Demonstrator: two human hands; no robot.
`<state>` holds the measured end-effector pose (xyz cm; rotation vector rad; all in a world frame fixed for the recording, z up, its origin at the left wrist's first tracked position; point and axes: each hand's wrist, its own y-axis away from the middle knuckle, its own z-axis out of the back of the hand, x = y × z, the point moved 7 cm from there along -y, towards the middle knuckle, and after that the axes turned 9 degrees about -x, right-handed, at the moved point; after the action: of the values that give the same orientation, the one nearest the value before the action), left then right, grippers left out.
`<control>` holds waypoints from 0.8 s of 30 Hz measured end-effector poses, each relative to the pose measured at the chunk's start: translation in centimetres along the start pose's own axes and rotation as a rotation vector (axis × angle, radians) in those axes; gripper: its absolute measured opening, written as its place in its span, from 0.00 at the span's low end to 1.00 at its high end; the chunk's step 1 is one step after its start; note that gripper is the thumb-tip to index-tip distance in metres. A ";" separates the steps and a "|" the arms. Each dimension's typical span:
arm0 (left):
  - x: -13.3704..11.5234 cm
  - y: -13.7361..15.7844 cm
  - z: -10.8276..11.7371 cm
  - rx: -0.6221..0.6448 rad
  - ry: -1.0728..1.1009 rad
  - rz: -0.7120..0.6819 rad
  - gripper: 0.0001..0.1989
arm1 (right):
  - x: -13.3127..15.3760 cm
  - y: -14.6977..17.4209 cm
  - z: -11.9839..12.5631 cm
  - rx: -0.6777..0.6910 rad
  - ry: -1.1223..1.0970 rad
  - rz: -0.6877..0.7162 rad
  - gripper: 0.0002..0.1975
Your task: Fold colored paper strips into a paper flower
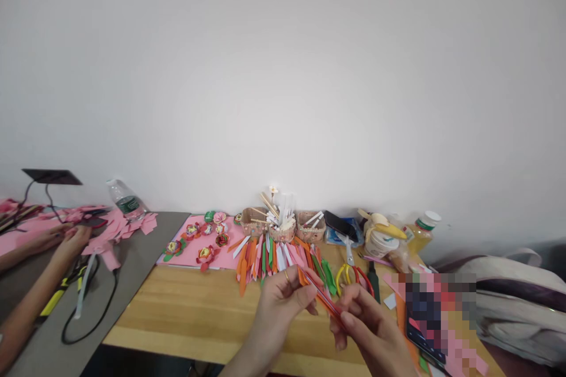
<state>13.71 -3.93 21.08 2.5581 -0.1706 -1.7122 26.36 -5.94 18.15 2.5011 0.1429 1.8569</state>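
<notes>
- Your left hand (pixel 285 300) and right hand (pixel 371 324) are raised over the front of the wooden table (pixel 190 306), both grasping one narrow paper strip (pixel 326 299).
- The strip shows orange, pink and pale edges; whether it is one folded piece or several laid together, you cannot tell from here.
- To work it well, pinch lightly and evenly at both ends, so that the layers should lie flush and not buckle.
- Running a thumb along the edge, with the other end held firm, would probably give a crisper line than squeezing at one spot. Thin paper like this is likely to crease if twisted.
- The strip lies within your grip at both ends: it slants from the left thumb and fingers, higher up, down to the right thumb and fingers, with a short bare stretch between them.
- Just beyond your left hand, a row of pointed paper pieces (pixel 265 256) in orange, white, pink and green fans out before three small baskets (pixel 311 234).
- Beyond your right hand lie scissors (pixel 349 253).
- To the left, paper flowers (pixel 206 255) rest on a pink sheet (pixel 183 252).
</notes>
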 end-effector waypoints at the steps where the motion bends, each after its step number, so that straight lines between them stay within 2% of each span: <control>1: -0.3 -0.4 -0.1 0.006 -0.025 0.000 0.12 | -0.1 -0.3 -0.4 0.028 -0.002 -0.040 0.16; 3: -1.2 -1.3 -0.5 0.058 -0.109 0.001 0.13 | 0.0 -0.9 -1.4 0.100 0.022 -0.092 0.20; 5: -2.2 -2.5 -1.4 0.138 -0.228 -0.021 0.13 | 0.2 -1.3 -2.4 0.173 0.038 -0.127 0.19; 8: -3.7 -3.8 -3.1 0.213 -0.363 -0.095 0.13 | 0.8 -1.6 -2.7 0.182 -0.016 -0.144 0.18; 9: -3.8 -4.0 -3.8 0.232 -0.366 -0.092 0.13 | 1.0 -1.6 -2.3 0.150 -0.033 -0.139 0.18; 12: -2.7 -3.4 -5.9 0.283 -0.247 0.035 0.17 | 1.4 -1.4 0.0 0.080 -0.044 -0.095 0.18; 16: -1.9 -1.8 -7.6 0.241 -0.112 0.067 0.20 | 0.9 -0.8 1.7 0.253 -0.022 -0.170 0.19; 19: -2.5 -1.5 -7.5 0.194 -0.112 0.035 0.17 | 1.7 -1.1 1.1 0.331 0.022 -0.129 0.20; 24: -5.5 -2.9 -4.9 0.177 -0.251 0.037 0.15 | 4.1 -2.4 -3.3 0.248 0.048 0.013 0.22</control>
<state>16.35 -0.43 27.65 2.4244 -0.3951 -2.0866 24.24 -3.26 22.88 2.6166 0.3811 2.0194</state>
